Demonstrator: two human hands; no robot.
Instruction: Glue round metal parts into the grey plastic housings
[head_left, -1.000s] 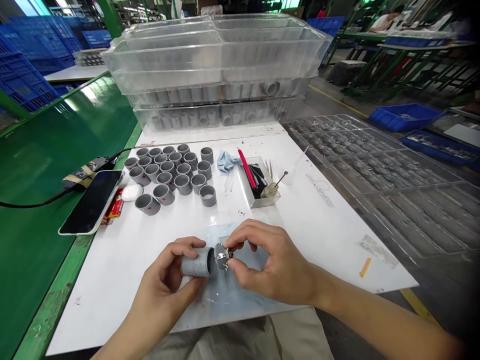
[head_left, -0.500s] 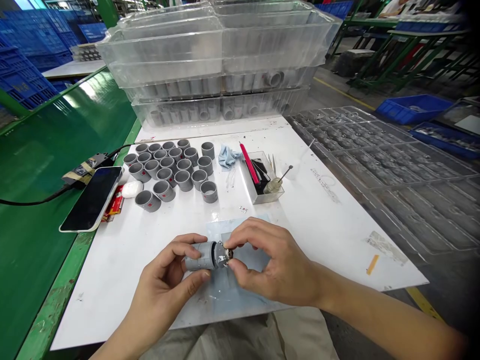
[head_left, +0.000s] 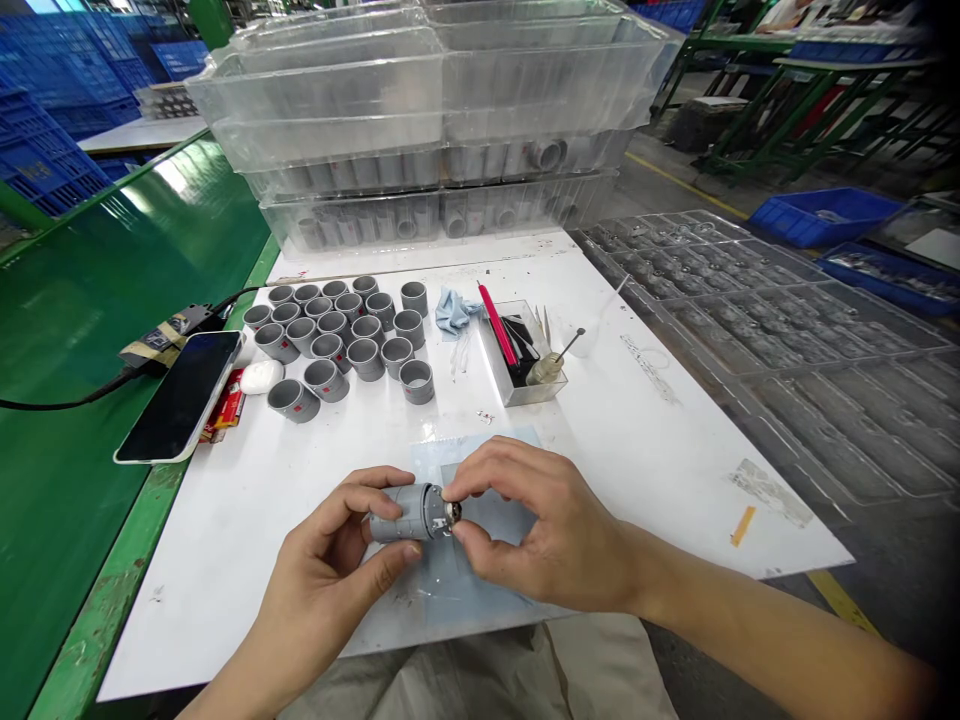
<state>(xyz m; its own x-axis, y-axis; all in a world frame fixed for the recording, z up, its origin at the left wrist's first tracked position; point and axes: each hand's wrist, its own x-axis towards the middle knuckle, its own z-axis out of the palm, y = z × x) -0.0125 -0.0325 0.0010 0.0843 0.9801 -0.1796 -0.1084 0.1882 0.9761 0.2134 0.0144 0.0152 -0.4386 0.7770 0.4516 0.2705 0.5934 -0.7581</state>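
My left hand (head_left: 337, 540) is closed round a grey cylindrical housing (head_left: 401, 512), which lies on its side above a light blue sheet (head_left: 480, 580). At the housing's right end sits a smaller round insert (head_left: 442, 515) with a dark and metallic tip. My right hand (head_left: 536, 520) pinches that insert between thumb and fingertips, and most of it is inside the housing. Beyond my hands, several grey cylinders (head_left: 364, 360) stand upright on the white table (head_left: 600, 470), some with small red marks.
A clear box (head_left: 536, 392) holds a red pen-like tool (head_left: 498, 325), tweezers and a small bottle. Close by lies a crumpled blue cloth (head_left: 452, 312). On the left rests a phone (head_left: 180, 395). Stacked clear trays (head_left: 337, 90) rise at the back; more trays (head_left: 795, 350) lie on the right.
The insert has moved left, deeper into the grey housing, and the dark gap between them has closed. My right hand has shifted slightly left with it.
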